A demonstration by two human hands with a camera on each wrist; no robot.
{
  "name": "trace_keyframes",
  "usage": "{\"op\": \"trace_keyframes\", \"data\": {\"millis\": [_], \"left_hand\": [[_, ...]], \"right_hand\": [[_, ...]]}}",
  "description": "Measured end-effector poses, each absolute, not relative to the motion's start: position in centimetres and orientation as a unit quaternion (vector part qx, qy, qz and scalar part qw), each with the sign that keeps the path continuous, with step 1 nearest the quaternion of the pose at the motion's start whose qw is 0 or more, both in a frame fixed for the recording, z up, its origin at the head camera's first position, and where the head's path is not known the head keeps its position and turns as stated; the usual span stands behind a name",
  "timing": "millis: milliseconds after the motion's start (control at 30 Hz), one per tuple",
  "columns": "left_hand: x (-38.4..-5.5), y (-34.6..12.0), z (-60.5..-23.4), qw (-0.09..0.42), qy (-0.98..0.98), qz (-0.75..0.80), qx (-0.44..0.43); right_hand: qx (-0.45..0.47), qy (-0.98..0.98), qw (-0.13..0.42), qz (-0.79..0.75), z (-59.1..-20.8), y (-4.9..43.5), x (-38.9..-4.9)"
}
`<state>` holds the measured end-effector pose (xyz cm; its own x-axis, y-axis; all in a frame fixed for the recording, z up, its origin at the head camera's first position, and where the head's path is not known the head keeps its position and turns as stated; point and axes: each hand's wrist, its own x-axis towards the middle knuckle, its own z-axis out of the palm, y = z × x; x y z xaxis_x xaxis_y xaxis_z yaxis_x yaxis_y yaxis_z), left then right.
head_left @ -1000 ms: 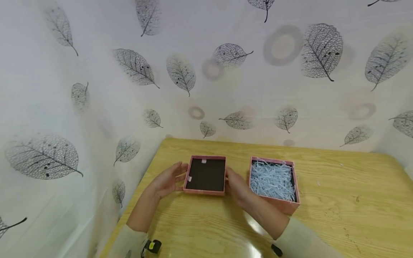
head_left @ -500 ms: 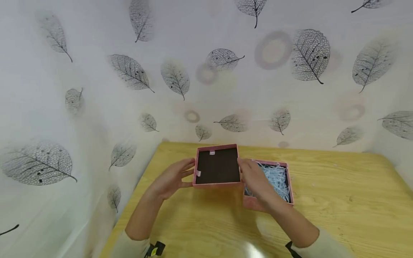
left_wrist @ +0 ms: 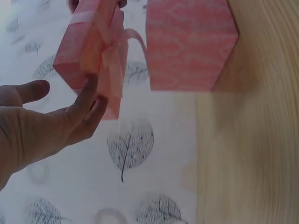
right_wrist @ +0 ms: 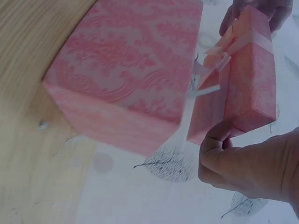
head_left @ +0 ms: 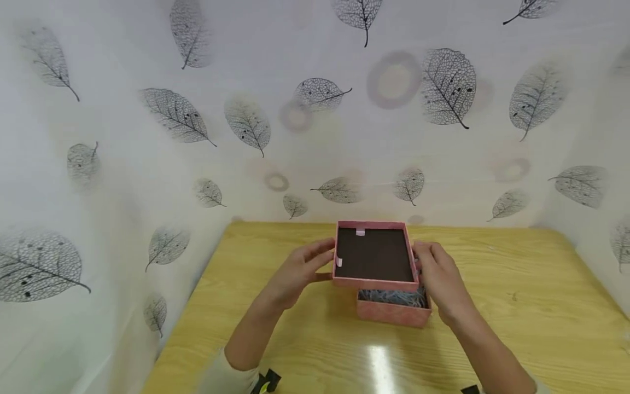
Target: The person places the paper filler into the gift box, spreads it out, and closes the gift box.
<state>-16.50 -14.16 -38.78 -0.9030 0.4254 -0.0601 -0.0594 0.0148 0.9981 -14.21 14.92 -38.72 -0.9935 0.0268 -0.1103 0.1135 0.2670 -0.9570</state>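
Observation:
A square pink box lid (head_left: 376,254), dark inside with two small pale tabs, hangs inside-up above the pink box (head_left: 394,313). It overlaps most of the box, but blue shredded paper (head_left: 394,296) shows beneath its near edge. My left hand (head_left: 300,273) supports the lid's left side on extended fingers; in the left wrist view the thumb (left_wrist: 35,91) stands apart from it. At the opposite side, my right hand (head_left: 440,279) grips the edge with curled fingers. A pale pink ribbon bow (right_wrist: 219,70) hangs on the lid's outer face in the right wrist view.
The box stands on a yellow wood-grain table (head_left: 275,339). Behind and to the left hangs a white curtain (head_left: 266,180) printed with leaves. Small paper scraps (right_wrist: 43,124) lie on the table by the box.
Both hands have raised the lid and carried it rightward from beside the box to above it. The shredded paper, fully visible earlier, is now mostly covered from the head view.

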Motion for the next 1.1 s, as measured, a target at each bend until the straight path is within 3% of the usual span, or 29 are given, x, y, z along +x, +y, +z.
{"op": "trace_keyframes", "data": {"millis": [233,433,700,1100], "left_hand": [[-16.3,-11.3,-39.6,0.115,0.742,0.646,0.136],[-16.5,-9.9,-40.4,0.12,0.726,0.663,0.135],[-16.6,-9.3,-41.1,0.104,0.721,0.672,0.134],[-16.7,-9.6,-41.5,0.087,0.731,0.662,0.138]], "right_hand": [[0.083,0.795,-0.018,-0.6,-39.9,16.5,-14.2],[0.088,0.786,-0.045,-0.61,-40.7,18.0,-14.6],[0.113,0.769,-0.04,-0.628,-42.1,18.5,-14.9],[0.071,0.773,-0.066,-0.627,-42.8,19.0,-15.0]]}}
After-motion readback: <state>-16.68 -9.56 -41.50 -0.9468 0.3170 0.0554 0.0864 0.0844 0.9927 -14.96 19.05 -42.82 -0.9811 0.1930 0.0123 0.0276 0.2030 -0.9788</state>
